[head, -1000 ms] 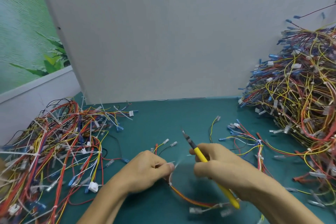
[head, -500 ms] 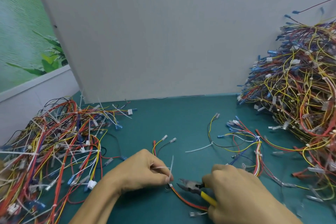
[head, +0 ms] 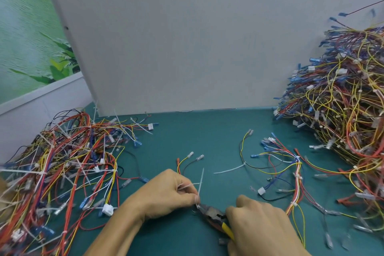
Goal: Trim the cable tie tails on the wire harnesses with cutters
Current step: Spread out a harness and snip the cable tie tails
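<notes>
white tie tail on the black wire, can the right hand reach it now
Probably yes: only bare mat lies between the right hand and that white tie tail, though it grips the cutters.

left hand (head: 166, 195) + right hand (head: 261, 228) = 2 | cutters (head: 211, 213) 1 | harness heaps (head: 62, 172) (head: 342, 110) 2 | board (head: 187, 37) 1

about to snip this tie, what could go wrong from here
1. The cutters in the right hand have their tip right beside the thumb of the left hand, which pinches the harness at the tie; a slip could nick the thumb.
2. The wires run close to the blades there, so the cut might catch insulation.
3. The cable tie tail stands up and seems unheld; once cut it may fly into the wire piles.
</notes>
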A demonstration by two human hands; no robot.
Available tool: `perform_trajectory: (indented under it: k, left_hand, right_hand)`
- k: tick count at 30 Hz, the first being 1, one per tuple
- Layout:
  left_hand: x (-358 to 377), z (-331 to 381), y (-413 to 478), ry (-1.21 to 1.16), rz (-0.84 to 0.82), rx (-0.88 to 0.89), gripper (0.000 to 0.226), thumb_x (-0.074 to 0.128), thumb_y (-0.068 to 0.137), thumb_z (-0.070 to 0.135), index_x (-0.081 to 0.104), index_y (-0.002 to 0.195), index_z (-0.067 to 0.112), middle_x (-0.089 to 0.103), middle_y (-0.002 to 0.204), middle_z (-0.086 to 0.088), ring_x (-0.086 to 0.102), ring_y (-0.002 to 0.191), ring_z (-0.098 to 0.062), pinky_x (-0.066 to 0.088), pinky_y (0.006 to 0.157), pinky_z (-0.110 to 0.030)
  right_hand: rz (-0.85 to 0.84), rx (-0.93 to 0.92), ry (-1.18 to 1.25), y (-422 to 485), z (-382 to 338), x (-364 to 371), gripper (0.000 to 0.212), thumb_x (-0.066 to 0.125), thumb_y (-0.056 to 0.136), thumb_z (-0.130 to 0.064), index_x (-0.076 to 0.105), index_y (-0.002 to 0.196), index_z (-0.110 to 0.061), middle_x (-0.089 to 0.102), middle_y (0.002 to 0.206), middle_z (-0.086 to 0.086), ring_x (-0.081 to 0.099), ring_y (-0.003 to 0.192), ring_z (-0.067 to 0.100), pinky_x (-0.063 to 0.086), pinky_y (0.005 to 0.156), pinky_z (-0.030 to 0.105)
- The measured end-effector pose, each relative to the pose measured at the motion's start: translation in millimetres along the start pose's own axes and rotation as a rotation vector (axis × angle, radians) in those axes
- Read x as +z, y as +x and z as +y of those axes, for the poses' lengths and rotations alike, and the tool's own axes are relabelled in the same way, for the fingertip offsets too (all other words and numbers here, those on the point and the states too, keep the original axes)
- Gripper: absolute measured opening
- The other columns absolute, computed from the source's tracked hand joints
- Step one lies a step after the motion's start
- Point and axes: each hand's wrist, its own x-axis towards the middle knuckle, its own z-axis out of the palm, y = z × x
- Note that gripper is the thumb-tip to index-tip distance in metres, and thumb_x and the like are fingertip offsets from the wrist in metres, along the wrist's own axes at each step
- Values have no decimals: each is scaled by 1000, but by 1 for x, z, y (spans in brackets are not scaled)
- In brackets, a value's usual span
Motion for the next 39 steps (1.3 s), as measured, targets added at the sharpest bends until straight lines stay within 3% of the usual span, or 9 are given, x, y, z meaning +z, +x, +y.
perform_trajectory:
  k: [9, 12, 15, 23, 29, 31, 35, 37, 39]
  left_hand:
    - [2, -5, 2, -2, 37, -9, 13, 66, 81, 27, 70, 69, 24, 47, 51, 12, 38, 50, 0, 30, 50, -13]
    - [2, -5, 2, -6, 45, -8, 15, 66, 81, 25, 69, 66, 26, 46, 49, 12, 37, 49, 0, 29, 50, -13]
    - [2, -5, 2, -4, 45, -11, 17, 67, 81, 25, 68, 63, 27, 45, 53, 10, 36, 52, -3, 29, 51, -17]
    - [2, -4, 1, -13, 55, -17, 17, 66, 81, 22, 67, 64, 24, 45, 48, 12, 36, 47, 0, 29, 48, -13]
    - [3, -7, 3, -22, 55, -22, 14, 66, 79, 25, 69, 66, 23, 45, 50, 11, 36, 49, -2, 30, 49, -17]
    - [2, -8, 3, -27, 52, -15, 13, 66, 78, 27, 69, 67, 22, 45, 50, 11, 36, 50, -2, 29, 49, -17]
    - [1, -10, 2, -110, 83, -2, 16, 64, 71, 35, 68, 66, 20, 44, 52, 10, 33, 50, -6, 27, 49, -20]
    - [0, -7, 2, -324, 120, -4, 12, 63, 71, 28, 64, 64, 19, 39, 50, 9, 27, 45, -8, 23, 43, -19]
    - [-3, -3, 2, -615, 116, -26, 11, 57, 72, 21, 54, 61, 21, 32, 48, 6, 20, 41, -8, 18, 40, -16]
  right_hand:
    - [82, 16, -16, 3, -7, 8, 15, 50, 90, -26, 37, 88, -19, 9, 71, -1, 32, 82, 31, 11, 48, 29]
    - [237, 22, -103, 1, -12, 7, 58, 85, 38, -31, 35, 62, -12, -6, 69, 4, 25, 54, 27, -4, 51, 22]
    - [392, 3, -86, -1, -16, 10, 75, 83, -1, -24, 25, 46, -15, 8, 61, 7, 10, 45, 25, -11, 61, 20]
    - [452, 37, -69, -1, -23, 13, 52, 88, -2, -22, 47, 29, -11, 38, 37, 5, 35, 21, 20, -9, 64, 20]
    - [469, 45, -84, -1, -23, 10, 65, 86, -5, -23, 35, 31, -7, 23, 39, 11, 34, 19, 20, -10, 65, 21]
    - [500, 17, -88, 2, -20, 7, 86, 86, -4, -28, 23, 48, -6, 12, 54, 8, 34, 18, 20, -11, 65, 22]
    - [354, -32, -121, -2, -12, 11, 83, 88, 4, -34, 25, 53, -14, 2, 63, 12, 29, 23, 25, -11, 61, 23]
    - [149, -41, -126, -7, -12, -4, 65, 88, 40, -43, 35, 67, -17, -2, 68, 8, 44, 47, 30, -2, 49, 24]
    - [122, -33, 10, -1, 0, -6, 35, 63, 83, -42, 33, 86, -24, 16, 71, 0, 56, 90, 32, 21, 52, 31]
